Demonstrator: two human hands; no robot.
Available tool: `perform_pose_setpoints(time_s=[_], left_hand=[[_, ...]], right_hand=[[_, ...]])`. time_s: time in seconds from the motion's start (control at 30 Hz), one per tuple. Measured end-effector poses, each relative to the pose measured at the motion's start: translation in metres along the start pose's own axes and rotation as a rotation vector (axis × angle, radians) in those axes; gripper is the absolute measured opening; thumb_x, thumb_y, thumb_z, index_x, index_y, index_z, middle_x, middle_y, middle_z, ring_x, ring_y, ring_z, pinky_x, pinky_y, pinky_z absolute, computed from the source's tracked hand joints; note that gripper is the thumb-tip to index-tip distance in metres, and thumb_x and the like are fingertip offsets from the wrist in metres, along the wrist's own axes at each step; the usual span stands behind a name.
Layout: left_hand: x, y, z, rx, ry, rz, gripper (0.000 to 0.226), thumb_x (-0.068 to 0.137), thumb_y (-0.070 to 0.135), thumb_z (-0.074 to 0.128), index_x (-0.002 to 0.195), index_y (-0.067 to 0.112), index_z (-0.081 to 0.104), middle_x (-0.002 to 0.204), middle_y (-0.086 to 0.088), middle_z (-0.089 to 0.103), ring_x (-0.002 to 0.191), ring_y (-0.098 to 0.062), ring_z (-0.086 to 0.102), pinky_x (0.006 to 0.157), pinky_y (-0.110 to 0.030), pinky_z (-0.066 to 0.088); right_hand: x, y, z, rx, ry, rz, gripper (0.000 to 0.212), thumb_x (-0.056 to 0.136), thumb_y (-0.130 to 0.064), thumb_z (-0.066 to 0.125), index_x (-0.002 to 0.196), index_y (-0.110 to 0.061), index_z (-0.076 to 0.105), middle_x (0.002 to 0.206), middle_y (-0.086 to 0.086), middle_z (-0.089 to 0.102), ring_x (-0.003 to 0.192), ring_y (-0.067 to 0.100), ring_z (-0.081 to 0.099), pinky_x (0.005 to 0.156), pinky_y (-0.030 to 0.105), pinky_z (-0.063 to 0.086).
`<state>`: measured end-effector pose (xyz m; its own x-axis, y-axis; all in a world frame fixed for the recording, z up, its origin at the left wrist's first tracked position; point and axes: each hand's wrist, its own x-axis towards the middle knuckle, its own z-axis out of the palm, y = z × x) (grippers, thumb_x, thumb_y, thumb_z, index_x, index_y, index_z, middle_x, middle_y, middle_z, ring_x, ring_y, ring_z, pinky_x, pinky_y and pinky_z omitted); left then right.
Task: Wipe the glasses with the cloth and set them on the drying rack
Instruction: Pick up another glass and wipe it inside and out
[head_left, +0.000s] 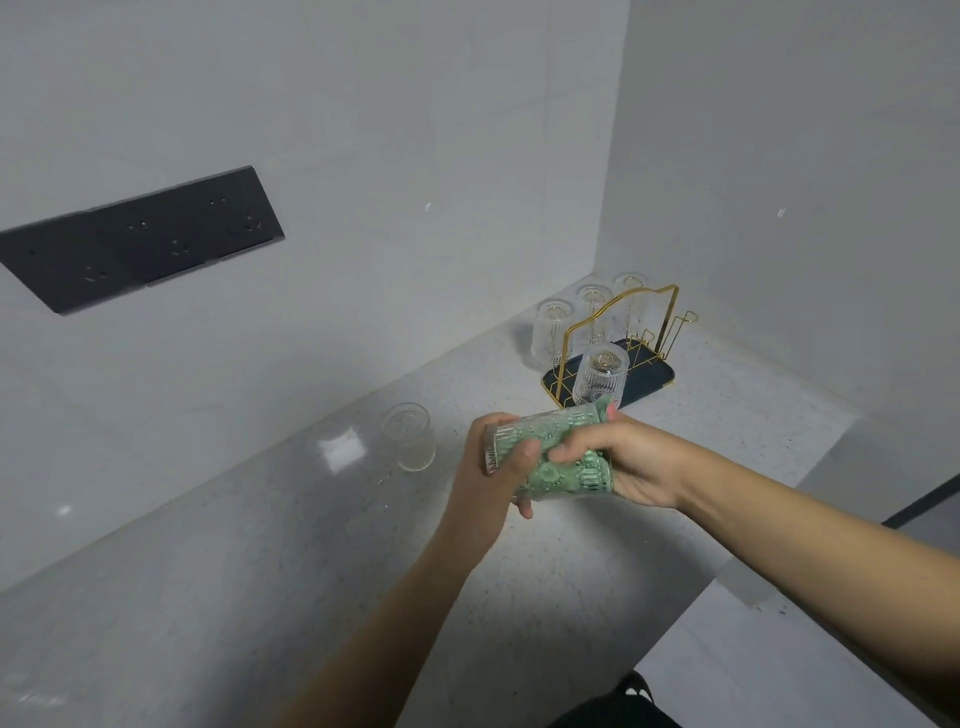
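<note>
The left hand grips the glass sideways near the drying rack, so the right hand, closed on the green cloth, can wipe it.

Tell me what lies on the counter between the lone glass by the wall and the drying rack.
Head view: bare speckled counter between the lone glass and the drying rack.

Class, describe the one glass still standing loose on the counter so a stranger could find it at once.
Start at the grey counter along the back wall, below the dark socket panel. Left of the hands stands a smooth clear glass, near a bright reflection. Unlike the ribbed glasses on the gold rack, it stands alone, off the rack.
</note>
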<state>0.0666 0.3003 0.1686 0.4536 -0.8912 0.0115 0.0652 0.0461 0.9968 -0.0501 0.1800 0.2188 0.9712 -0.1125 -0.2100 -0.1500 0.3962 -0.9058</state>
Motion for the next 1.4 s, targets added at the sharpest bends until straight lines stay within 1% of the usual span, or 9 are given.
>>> perform_pose_setpoints(time_s=[0.2, 0.27, 0.4, 0.5, 0.7, 0.93, 1.03, 1.2, 1.4], left_hand=[[0.005, 0.031, -0.009, -0.126, -0.329, -0.5, 0.059, 0.097, 0.058, 0.033, 0.093, 0.011, 0.068, 0.067, -0.006, 0.062, 0.048, -0.013, 0.051, 0.042, -0.018, 0.041], [0.003, 0.028, -0.008, -0.167, -0.354, -0.498, 0.062, 0.097, 0.061, 0.033, 0.105, 0.01, 0.066, 0.076, -0.007, 0.065, 0.055, -0.014, 0.057, 0.047, -0.021, 0.047], [0.004, 0.01, -0.004, -0.086, -0.231, -0.148, 0.043, 0.087, 0.051, 0.053, 0.116, 0.02, 0.055, 0.109, -0.005, 0.065, 0.085, -0.013, 0.068, 0.063, -0.029, 0.055], [0.01, 0.007, 0.0, -0.01, -0.117, -0.04, 0.055, 0.075, 0.055, 0.063, 0.113, 0.018, 0.052, 0.107, -0.011, 0.064, 0.076, -0.013, 0.067, 0.056, -0.03, 0.052], [0.014, 0.026, -0.01, -0.157, -0.429, -0.497, 0.057, 0.098, 0.056, 0.033, 0.096, 0.015, 0.072, 0.076, -0.008, 0.066, 0.058, -0.015, 0.058, 0.053, -0.024, 0.052], [0.008, -0.004, 0.001, -0.019, -0.166, -0.07, 0.06, 0.076, 0.05, 0.065, 0.124, 0.021, 0.043, 0.115, -0.003, 0.059, 0.092, -0.016, 0.067, 0.063, -0.031, 0.056], [0.011, 0.0, 0.001, -0.08, -0.195, -0.07, 0.058, 0.083, 0.052, 0.06, 0.119, 0.007, 0.052, 0.099, -0.012, 0.065, 0.077, -0.019, 0.064, 0.053, -0.029, 0.05], [0.008, 0.016, 0.0, -0.233, -0.43, -0.541, 0.06, 0.098, 0.057, 0.032, 0.1, 0.01, 0.07, 0.076, -0.01, 0.066, 0.057, -0.015, 0.055, 0.05, -0.021, 0.048], [0.006, -0.007, 0.006, -0.108, -0.181, -0.131, 0.058, 0.082, 0.049, 0.062, 0.129, 0.021, 0.043, 0.122, -0.012, 0.058, 0.087, -0.018, 0.066, 0.06, -0.031, 0.053]], right_hand=[[-0.012, -0.001, 0.008, -1.111, -0.074, -0.082, 0.018, 0.076, -0.018, 0.059, 0.088, -0.004, 0.06, 0.077, 0.006, 0.06, 0.068, 0.016, 0.056, 0.062, 0.031, 0.049], [-0.015, -0.004, 0.005, -1.009, -0.065, -0.083, 0.013, 0.072, -0.014, 0.056, 0.079, -0.002, 0.058, 0.07, 0.003, 0.056, 0.063, 0.009, 0.052, 0.058, 0.026, 0.044], [-0.011, -0.008, -0.014, -0.394, 0.106, 0.021, 0.05, 0.061, -0.005, 0.069, 0.108, 0.008, 0.059, 0.107, 0.021, 0.067, 0.103, 0.028, 0.065, 0.096, 0.037, 0.049], [-0.007, -0.003, -0.014, -0.084, 0.083, -0.001, 0.058, 0.067, -0.001, 0.069, 0.12, 0.014, 0.05, 0.117, 0.032, 0.06, 0.108, 0.042, 0.059, 0.102, 0.049, 0.044], [-0.014, -0.004, -0.007, -0.956, -0.045, 0.023, 0.021, 0.08, -0.012, 0.065, 0.097, 0.0, 0.06, 0.087, 0.009, 0.063, 0.082, 0.011, 0.058, 0.076, 0.036, 0.052], [-0.013, -0.007, -0.016, -0.172, 0.092, 0.035, 0.044, 0.071, 0.001, 0.061, 0.114, 0.006, 0.058, 0.116, 0.022, 0.065, 0.108, 0.032, 0.062, 0.095, 0.036, 0.05], [-0.017, -0.004, -0.01, -0.465, -0.067, -0.031, 0.032, 0.081, 0.004, 0.059, 0.112, 0.007, 0.056, 0.104, 0.017, 0.065, 0.099, 0.026, 0.063, 0.089, 0.031, 0.05], [-0.021, 0.012, -0.007, -0.984, -0.033, -0.073, 0.027, 0.081, -0.015, 0.054, 0.1, 0.002, 0.062, 0.092, 0.012, 0.065, 0.083, 0.016, 0.061, 0.075, 0.026, 0.053], [-0.019, 0.003, -0.013, -0.143, 0.125, -0.003, 0.045, 0.072, -0.004, 0.063, 0.116, 0.007, 0.057, 0.113, 0.024, 0.065, 0.105, 0.032, 0.063, 0.095, 0.036, 0.05]])
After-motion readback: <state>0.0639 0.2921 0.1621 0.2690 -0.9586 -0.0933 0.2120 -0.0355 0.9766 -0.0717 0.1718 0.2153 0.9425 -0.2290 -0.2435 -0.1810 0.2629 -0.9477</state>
